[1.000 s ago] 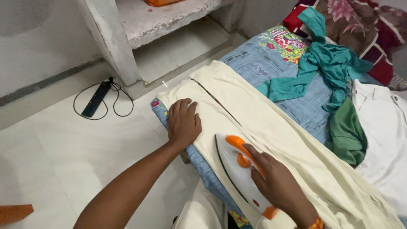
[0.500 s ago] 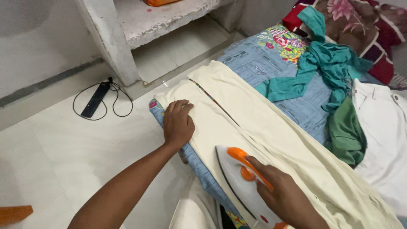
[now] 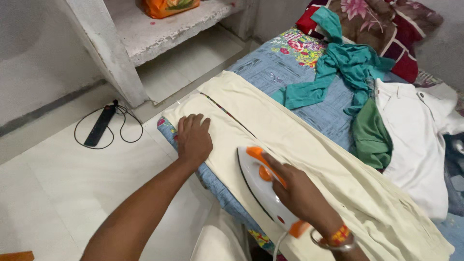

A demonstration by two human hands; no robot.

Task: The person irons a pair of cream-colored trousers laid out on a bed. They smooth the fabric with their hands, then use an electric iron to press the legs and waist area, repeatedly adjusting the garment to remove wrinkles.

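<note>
Now gripping the white-and-orange iron (image 3: 263, 186) slightly higher in the frame, right hand (image 3: 299, 193) shows its wrist bangle; left hand (image 3: 193, 137) sits further left on the cream cloth (image 3: 299, 154).

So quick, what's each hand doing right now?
Left hand: open, palm flat on the cream cloth.
Right hand: closed around the handle of the white and orange iron.
</note>
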